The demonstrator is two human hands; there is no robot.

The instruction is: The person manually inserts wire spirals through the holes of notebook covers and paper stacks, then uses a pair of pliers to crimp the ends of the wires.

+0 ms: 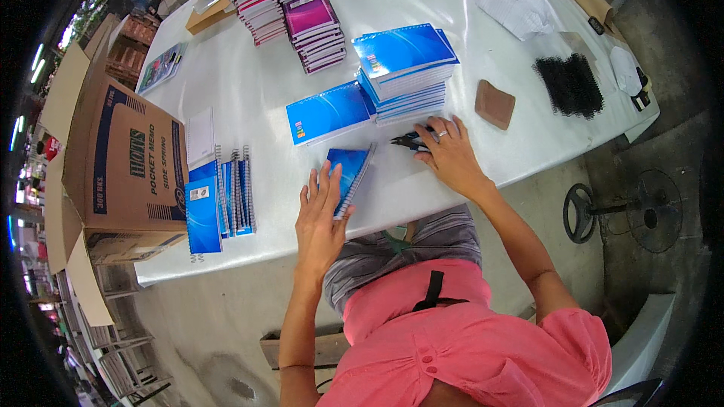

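Observation:
A small blue spiral notebook (351, 166) lies slanted near the table's front edge. My left hand (320, 211) rests over its left side, with fingers long across the cover and the thumb by the spiral edge. To the right, my right hand (452, 154) is closed round the handles of dark pliers (407, 139), whose jaws point left toward the notebook. Just beyond the pliers stands a tall stack of blue notebooks (407, 53). A lower group of blue notebooks (328, 111) leans against its left side.
Several blue spiral notebooks (204, 211) lie at the left beside an open cardboard box (136, 158). Stacks of purple and red notebooks (309, 15) stand at the back. A brown block (495, 104), black plastic coils (569, 84) and a white plastic bag (513, 6) occupy the right side.

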